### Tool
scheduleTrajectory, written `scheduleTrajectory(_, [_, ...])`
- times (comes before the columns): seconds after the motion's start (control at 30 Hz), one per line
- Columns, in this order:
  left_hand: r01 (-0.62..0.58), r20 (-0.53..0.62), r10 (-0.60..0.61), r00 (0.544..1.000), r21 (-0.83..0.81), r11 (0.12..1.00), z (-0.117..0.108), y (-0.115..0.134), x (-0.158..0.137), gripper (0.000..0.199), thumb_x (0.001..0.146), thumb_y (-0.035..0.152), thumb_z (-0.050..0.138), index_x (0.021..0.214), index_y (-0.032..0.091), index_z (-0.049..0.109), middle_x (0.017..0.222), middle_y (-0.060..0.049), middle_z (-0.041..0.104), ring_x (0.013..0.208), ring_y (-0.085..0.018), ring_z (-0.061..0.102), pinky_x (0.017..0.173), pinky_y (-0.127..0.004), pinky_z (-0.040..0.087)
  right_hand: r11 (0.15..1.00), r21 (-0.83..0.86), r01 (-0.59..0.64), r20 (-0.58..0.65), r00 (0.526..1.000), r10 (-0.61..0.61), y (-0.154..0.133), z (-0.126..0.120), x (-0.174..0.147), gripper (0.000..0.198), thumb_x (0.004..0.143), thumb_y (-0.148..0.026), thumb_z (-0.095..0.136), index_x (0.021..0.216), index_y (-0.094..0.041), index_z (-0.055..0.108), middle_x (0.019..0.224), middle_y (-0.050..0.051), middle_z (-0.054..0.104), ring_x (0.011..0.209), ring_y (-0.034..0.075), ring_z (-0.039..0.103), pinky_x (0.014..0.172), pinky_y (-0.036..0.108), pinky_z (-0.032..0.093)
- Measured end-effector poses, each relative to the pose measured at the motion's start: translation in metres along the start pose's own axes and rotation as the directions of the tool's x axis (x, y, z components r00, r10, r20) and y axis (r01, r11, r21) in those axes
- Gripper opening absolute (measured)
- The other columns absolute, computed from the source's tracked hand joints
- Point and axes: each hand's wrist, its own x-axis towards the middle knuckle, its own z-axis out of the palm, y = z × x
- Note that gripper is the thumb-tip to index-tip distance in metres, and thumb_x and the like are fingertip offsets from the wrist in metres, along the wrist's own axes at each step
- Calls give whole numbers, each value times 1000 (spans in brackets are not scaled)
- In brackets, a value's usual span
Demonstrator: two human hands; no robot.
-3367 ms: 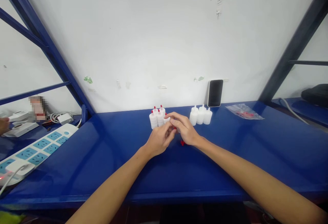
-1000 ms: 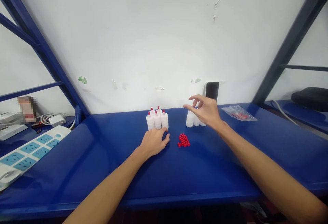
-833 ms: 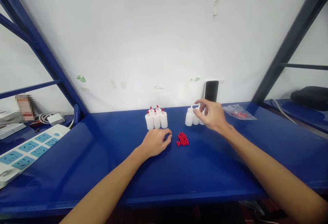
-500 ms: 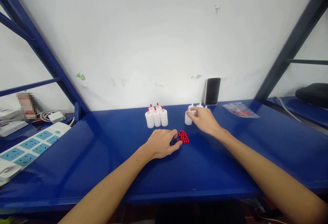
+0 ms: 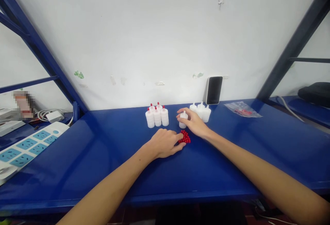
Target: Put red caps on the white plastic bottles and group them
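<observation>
My left hand (image 5: 166,143) rests at the left side of a pile of small red caps (image 5: 186,137). Its thumb and forefinger are apart, with their tips at the caps. My right hand (image 5: 194,122) is closed around a white plastic squeeze bottle (image 5: 183,123), upright and uncapped, just behind the caps. To the left, a cluster of several white bottles with red caps (image 5: 157,117) stands on the blue table (image 5: 108,163). Several uncapped white bottles (image 5: 205,114) stand behind my right hand, partly overlapping one another.
A dark-screened device (image 5: 214,90) leans on the wall at the back. To its right lies a clear plastic bag (image 5: 243,110) with red pieces inside. A power strip (image 5: 33,146) and a white charger (image 5: 56,116) with cables sit at the left, beside the blue frame post.
My right hand has brought one bottle leftward and nearer, away from the uncapped group. My left fingers have moved slightly right, further over the red caps.
</observation>
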Motion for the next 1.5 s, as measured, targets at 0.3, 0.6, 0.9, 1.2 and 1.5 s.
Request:
scheduleTrajectory(0.3, [-38,-9,38,999,-51,998,2,-2,1,35,98,44,39,89,19,62,71,-4,65,61,-19,62,54,-27,37,996,86,-8,0,1000,8,8,-3,0,26,75,-23,54,100,-21,60,73,-3,57,65,13,53,60,25,42])
scheduleTrajectory(0.6, [-58,-13,58,998,-18,998,4,-3,1,37,100,42,37,85,19,62,67,-3,64,58,-18,61,54,-26,35,988,153,16,9,1000,-18,1,0,-7,11,73,-26,52,79,-19,58,63,-3,50,60,14,49,57,25,39])
scheduleTrajectory(0.9, [-70,-131,45,990,-194,978,6,-11,-4,36,100,35,40,73,18,55,63,1,58,56,-11,53,56,-25,31,919,-257,299,128,953,-274,-22,-15,-24,32,92,-38,40,72,-19,54,69,0,51,64,15,48,63,28,37])
scheduleTrajectory(1.2, [-39,-389,-98,916,-329,944,8,-16,-11,39,101,38,33,74,17,52,61,2,54,53,-9,43,53,-22,30,838,-362,408,327,898,-296,-37,-9,-34,40,95,-42,29,68,-20,48,59,-1,50,56,14,45,60,28,31])
scheduleTrajectory(1.5, [-100,-370,31,928,-168,981,7,-13,-11,38,100,34,29,80,18,56,66,-2,61,58,-12,53,54,-24,33,769,-433,470,395,866,-307,-42,-4,-39,42,95,-47,31,66,-20,45,61,1,54,57,15,47,60,28,31])
